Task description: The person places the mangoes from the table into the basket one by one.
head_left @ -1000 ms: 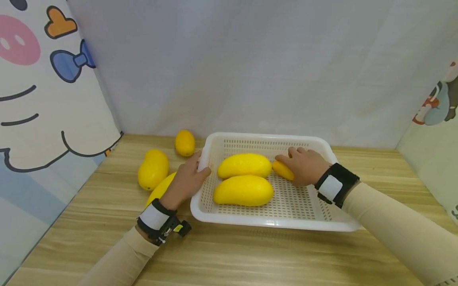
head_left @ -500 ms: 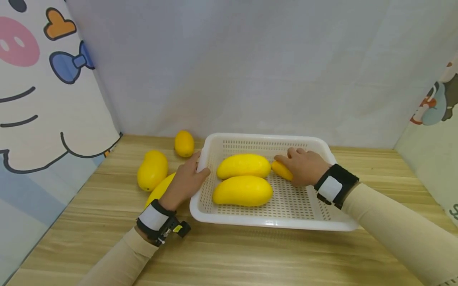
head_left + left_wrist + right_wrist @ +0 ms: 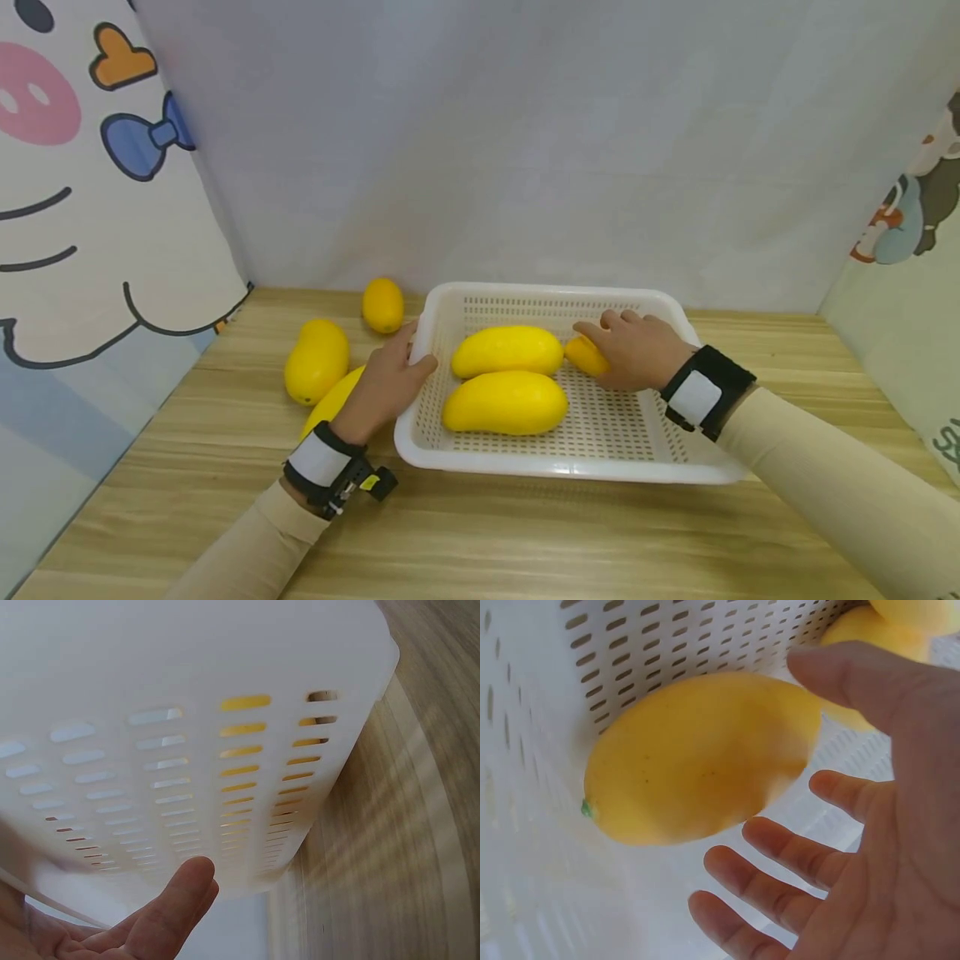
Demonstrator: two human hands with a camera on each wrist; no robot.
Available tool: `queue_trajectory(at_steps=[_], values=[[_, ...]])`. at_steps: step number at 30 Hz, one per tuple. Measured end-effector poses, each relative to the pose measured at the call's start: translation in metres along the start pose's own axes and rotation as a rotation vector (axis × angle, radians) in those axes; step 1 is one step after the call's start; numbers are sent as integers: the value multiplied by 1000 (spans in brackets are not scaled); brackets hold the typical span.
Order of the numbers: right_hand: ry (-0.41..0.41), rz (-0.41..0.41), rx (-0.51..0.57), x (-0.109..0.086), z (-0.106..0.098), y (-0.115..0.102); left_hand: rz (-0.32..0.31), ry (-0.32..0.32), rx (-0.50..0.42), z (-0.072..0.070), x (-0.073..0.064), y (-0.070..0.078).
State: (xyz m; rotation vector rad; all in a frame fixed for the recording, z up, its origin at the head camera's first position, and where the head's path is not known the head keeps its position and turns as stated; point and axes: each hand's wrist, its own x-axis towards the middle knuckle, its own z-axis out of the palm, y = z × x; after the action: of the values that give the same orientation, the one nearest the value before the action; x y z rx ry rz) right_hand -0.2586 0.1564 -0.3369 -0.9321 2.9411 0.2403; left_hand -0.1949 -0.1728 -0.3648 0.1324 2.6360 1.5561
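Sleeves (image 3: 817, 475) extend over the worktop (image 3: 480, 542). The left hand (image 3: 384, 383) pinches the white basket (image 3: 570, 469) at its left rim. Inside lie two long yellow fruits (image 3: 506, 403) and, right of them, a deeper-yellow fruit (image 3: 586, 356) beside the spread right hand (image 3: 637, 354). Farther back, outside, a small oval fruit (image 3: 383, 306) sits near the backdrop (image 3: 525, 150).

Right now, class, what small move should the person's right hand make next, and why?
The right hand should probably curl its fingers gently around the yellow-orange oval fruit: the right wrist view shows them spread beside it, without a firm grip, while the left hand at the rim of the white perforated plastic basket could steady it.
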Motion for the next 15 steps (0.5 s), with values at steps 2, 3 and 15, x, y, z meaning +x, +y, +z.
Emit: queue_trajectory(at_steps=[2,3,15], values=[[5,0,5,-1,-1,1,1,2,4,0,0,0],[7,2,7,-2,-2,2,2,3,6,-1,0,0],[52,-15,32,-7,-13,2,5,-6,-1,0,1,-1]])
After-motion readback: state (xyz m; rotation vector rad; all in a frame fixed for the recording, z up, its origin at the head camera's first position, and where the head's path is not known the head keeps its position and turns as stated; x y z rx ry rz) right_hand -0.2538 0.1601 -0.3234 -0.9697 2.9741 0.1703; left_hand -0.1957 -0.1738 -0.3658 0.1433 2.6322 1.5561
